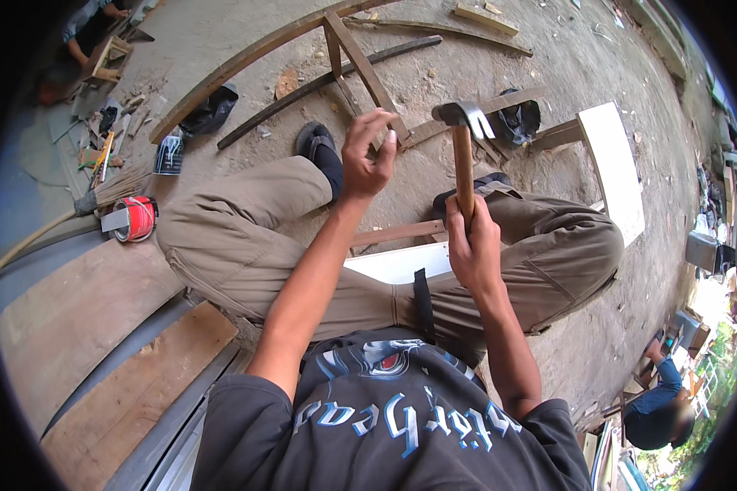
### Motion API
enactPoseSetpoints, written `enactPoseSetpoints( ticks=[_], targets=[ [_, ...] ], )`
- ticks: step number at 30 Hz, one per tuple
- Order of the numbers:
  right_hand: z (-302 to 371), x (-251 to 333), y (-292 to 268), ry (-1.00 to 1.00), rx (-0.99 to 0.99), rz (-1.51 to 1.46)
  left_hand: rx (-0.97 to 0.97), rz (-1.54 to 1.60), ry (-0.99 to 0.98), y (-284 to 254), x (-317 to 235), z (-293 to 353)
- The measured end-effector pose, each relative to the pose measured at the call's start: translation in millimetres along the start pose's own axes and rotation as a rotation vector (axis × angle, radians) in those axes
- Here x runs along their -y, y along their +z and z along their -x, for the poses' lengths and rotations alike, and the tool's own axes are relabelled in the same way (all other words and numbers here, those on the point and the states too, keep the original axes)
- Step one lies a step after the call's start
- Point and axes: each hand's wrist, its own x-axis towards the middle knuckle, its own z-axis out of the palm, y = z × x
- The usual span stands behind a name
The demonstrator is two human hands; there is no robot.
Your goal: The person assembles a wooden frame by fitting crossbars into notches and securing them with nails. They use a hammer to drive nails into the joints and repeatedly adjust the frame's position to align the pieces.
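My right hand (pixel 475 245) is wrapped round the wooden handle of a claw hammer (pixel 464 164), held upright with its metal head at the top and the claw toward the right. My left hand (pixel 367 155) is raised in front of the wooden frame (pixel 356 61). Its fingers are loosely bent, with a gap between thumb and fingertips, and nothing shows in it. A white panel (pixel 401 263) with a wooden strip (pixel 397 235) lies between my legs, partly hidden by them. Another white-faced board (pixel 614 168) stands beyond my right knee, joined to a wooden rail.
Wood strips (pixel 483 37) and black plastic bags (pixel 517 119) lie on the dirt floor ahead. To the left are a red can (pixel 135 218), a dark can (pixel 169 155), a broom (pixel 106 192) and planks (pixel 139 385). One person (pixel 90 37) is far left, another (pixel 663 409) lower right.
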Motion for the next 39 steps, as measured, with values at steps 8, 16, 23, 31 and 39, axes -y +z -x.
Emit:
enactPoseSetpoints(
  ticks=[8,16,23,31,39],
  targets=[
    [0.3,-9.7,9.4,0.151,-0.023,-0.148,-0.128,0.373,-0.859,15.6,32.1,-33.5],
    [4.3,-13.1,12.0,0.065,0.029,-0.078,-0.138,0.583,-1.010,49.7,26.6,-45.5],
    [3.7,5.6,1.2,0.033,0.123,0.076,-0.184,0.538,-0.808,54.6,33.8,-39.3],
    [2.8,2.5,1.9,0.022,0.140,0.122,-0.183,0.594,-0.816,50.5,31.7,-38.5],
    [6.6,1.2,2.6,-0.010,0.151,0.142,-0.182,0.572,-0.833,52.5,34.6,-38.5]
  ],
)
